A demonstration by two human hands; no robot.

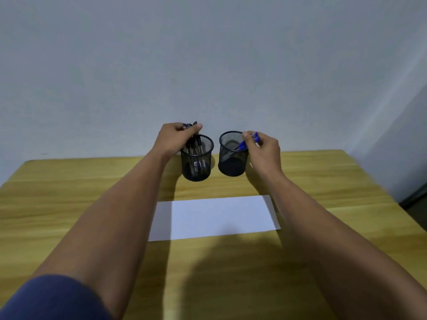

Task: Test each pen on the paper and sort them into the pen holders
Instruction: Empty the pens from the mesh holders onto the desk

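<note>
Pens are gripped in both hands: the left hand (178,136) bunches black pens (196,146) in the eleven-o'clock holder (197,166), the right hand (262,147) pinches blue pens (248,142) at the one-o'clock holder (232,155) (exact pen counts unclear). One paper (215,217) lies centred, seemingly awaiting test strokes.

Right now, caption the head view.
Left hand grips black pens in one holder; right hand holds blue pens.

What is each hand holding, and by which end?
The left hand grips black pens by their top ends, in the left black mesh holder. The right hand pinches blue pens by their upper ends.
</note>
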